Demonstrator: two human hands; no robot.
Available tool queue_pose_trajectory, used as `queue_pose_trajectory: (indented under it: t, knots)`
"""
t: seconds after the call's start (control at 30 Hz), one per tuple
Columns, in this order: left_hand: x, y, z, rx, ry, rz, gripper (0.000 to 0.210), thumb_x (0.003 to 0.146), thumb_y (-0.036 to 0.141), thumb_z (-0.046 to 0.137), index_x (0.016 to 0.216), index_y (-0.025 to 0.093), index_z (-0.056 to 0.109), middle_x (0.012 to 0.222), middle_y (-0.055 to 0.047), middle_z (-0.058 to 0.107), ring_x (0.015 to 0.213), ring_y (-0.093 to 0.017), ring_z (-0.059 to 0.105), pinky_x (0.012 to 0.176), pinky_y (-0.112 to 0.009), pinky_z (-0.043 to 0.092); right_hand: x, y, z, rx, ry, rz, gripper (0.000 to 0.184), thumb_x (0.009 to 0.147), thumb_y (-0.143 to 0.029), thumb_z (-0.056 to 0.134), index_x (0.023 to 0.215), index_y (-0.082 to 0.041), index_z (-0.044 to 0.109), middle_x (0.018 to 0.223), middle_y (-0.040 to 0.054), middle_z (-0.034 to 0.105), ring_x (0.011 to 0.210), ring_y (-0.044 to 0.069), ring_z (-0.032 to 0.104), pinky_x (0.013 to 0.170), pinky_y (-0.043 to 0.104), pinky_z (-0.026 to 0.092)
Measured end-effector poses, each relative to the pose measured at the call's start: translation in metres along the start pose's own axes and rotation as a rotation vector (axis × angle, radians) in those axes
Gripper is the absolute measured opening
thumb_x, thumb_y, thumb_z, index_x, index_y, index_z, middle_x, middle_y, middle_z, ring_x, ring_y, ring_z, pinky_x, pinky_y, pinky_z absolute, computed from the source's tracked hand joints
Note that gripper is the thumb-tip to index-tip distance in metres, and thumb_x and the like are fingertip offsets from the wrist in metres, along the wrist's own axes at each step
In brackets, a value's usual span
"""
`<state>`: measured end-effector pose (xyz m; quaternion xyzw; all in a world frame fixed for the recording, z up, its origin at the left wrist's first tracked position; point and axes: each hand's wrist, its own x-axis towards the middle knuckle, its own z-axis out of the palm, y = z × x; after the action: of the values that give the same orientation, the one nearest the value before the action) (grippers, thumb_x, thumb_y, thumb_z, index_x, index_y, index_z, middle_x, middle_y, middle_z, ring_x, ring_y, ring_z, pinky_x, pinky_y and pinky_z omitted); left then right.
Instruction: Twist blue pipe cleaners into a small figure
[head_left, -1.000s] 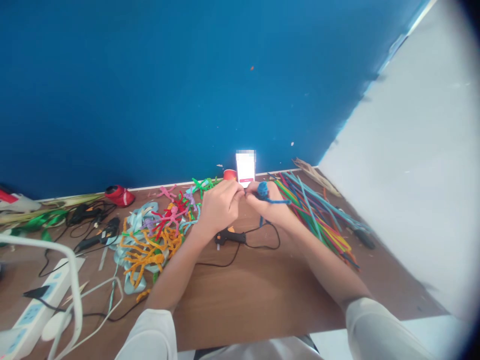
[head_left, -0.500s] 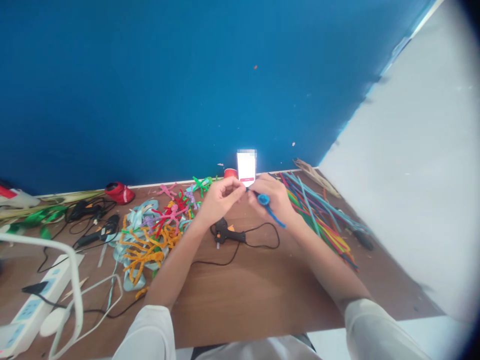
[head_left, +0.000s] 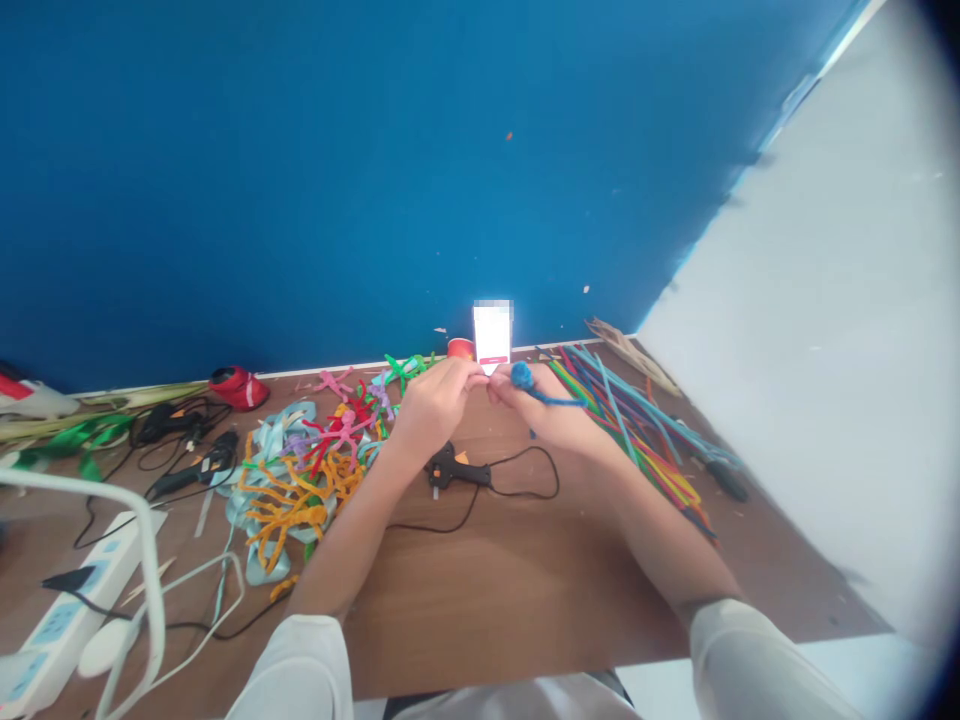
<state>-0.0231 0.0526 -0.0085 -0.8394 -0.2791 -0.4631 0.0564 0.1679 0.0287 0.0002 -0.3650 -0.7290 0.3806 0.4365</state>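
Observation:
A blue pipe cleaner (head_left: 523, 376) with a coiled round end and a straight tail shows above my right hand (head_left: 551, 415), whose fingers are closed on it. Fingertip to fingertip with it, my left hand (head_left: 433, 405) is pinched; the bit of pipe cleaner between the fingertips is mostly hidden. Both hands are held up over the far part of the table, in front of a lit phone (head_left: 493, 335). Below them a black glue gun (head_left: 457, 468) lies on the table with its cord looped to the right.
Pipe cleaner figures (head_left: 300, 505) in several colours lie on pale blue ribbon at left. Loose pipe cleaners (head_left: 637, 430) spread at right. A red ribbon roll (head_left: 238, 387), another glue gun (head_left: 196, 468), a white power strip (head_left: 82, 610) and a white curved stand (head_left: 150, 560) occupy the left side.
My right hand has turned, so the blue coil has risen slightly and its tail now points right instead of down. My left fingers have closed in tighter toward the right hand.

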Motion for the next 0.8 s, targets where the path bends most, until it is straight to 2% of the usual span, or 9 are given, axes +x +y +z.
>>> queue_pose_trajectory:
  t: [0.1,0.17,0.23,0.37,0.43,0.5,0.6,0.73,0.8]
  knots:
    - [0.003,0.004,-0.005,-0.132,-0.084,-0.257,0.032,0.103,0.032,0.048,0.076,0.018,0.060,0.064,0.001,0.063,0.057,-0.011,0.056,0.057,-0.024,0.040,0.000,0.002,-0.007,-0.377,0.008,-0.287,0.021,0.096,-0.024,0.050,0.076,-0.019,0.055,0.069,-0.0006,0.047,0.066,0.013,0.040,0.063,0.029,0.030]
    - [0.005,0.005,-0.011,-0.241,-0.107,-0.347,0.034,0.102,0.034,0.048,0.074,0.018,0.059,0.061,0.002,0.060,0.053,-0.010,0.052,0.055,-0.024,0.037,-0.001,0.001,-0.008,-0.453,-0.011,-0.396,0.018,0.096,-0.021,0.048,0.081,-0.019,0.056,0.074,0.0017,0.051,0.072,0.015,0.045,0.065,0.029,0.032]
    - [0.007,0.004,-0.016,-0.316,-0.126,-0.318,0.030,0.102,0.035,0.050,0.080,0.018,0.062,0.067,0.001,0.064,0.058,-0.011,0.055,0.058,-0.024,0.040,-0.003,-0.003,-0.006,-0.421,0.009,-0.404,0.022,0.100,-0.023,0.044,0.081,-0.019,0.056,0.075,0.0022,0.054,0.072,0.015,0.048,0.066,0.029,0.035]
    - [0.007,0.000,-0.020,-0.308,-0.154,-0.080,0.019,0.099,0.034,0.055,0.102,0.019,0.066,0.097,-0.007,0.073,0.086,-0.017,0.065,0.075,-0.028,0.049,-0.006,-0.013,-0.004,-0.240,0.009,-0.277,0.033,0.104,-0.033,0.043,0.075,-0.019,0.053,0.065,-0.0025,0.049,0.059,0.011,0.044,0.059,0.026,0.034]
    - [0.006,0.000,-0.019,-0.257,-0.168,-0.020,0.017,0.099,0.031,0.053,0.098,0.020,0.067,0.098,-0.008,0.073,0.089,-0.017,0.064,0.076,-0.029,0.049,-0.007,-0.015,-0.005,-0.205,-0.046,-0.241,0.034,0.104,-0.033,0.043,0.075,-0.019,0.053,0.063,-0.0037,0.047,0.057,0.010,0.041,0.057,0.026,0.033]
    - [0.005,0.003,-0.018,-0.275,-0.173,-0.053,0.020,0.099,0.030,0.053,0.088,0.020,0.067,0.086,-0.006,0.070,0.081,-0.016,0.061,0.072,-0.029,0.047,-0.007,-0.013,-0.006,-0.254,-0.058,-0.277,0.031,0.103,-0.030,0.045,0.075,-0.019,0.052,0.066,-0.0028,0.047,0.059,0.011,0.042,0.059,0.026,0.033]
    - [0.006,0.011,-0.016,-0.474,-0.172,-0.304,0.027,0.095,0.034,0.060,0.074,0.018,0.062,0.065,0.000,0.057,0.060,-0.011,0.049,0.059,-0.026,0.037,-0.006,-0.005,-0.006,-0.463,-0.001,-0.437,0.024,0.099,-0.020,0.046,0.075,-0.020,0.048,0.072,-0.0001,0.048,0.068,0.014,0.041,0.062,0.029,0.032]
    - [0.010,0.022,-0.012,-1.061,-0.242,-0.871,0.036,0.088,0.039,0.063,0.062,0.019,0.050,0.046,0.007,0.033,0.041,-0.007,0.025,0.044,-0.024,0.018,-0.005,0.001,-0.006,-0.839,0.046,-0.670,0.024,0.100,-0.013,0.042,0.080,-0.021,0.050,0.073,0.0026,0.052,0.073,0.018,0.038,0.064,0.032,0.029]
    - [0.012,0.025,-0.010,-1.300,-0.298,-1.065,0.033,0.084,0.040,0.065,0.063,0.019,0.051,0.044,0.010,0.024,0.038,-0.005,0.016,0.041,-0.024,0.012,-0.004,0.004,-0.005,-0.928,0.083,-0.723,0.026,0.101,-0.012,0.042,0.079,-0.021,0.050,0.072,0.0025,0.053,0.072,0.018,0.037,0.064,0.033,0.029]
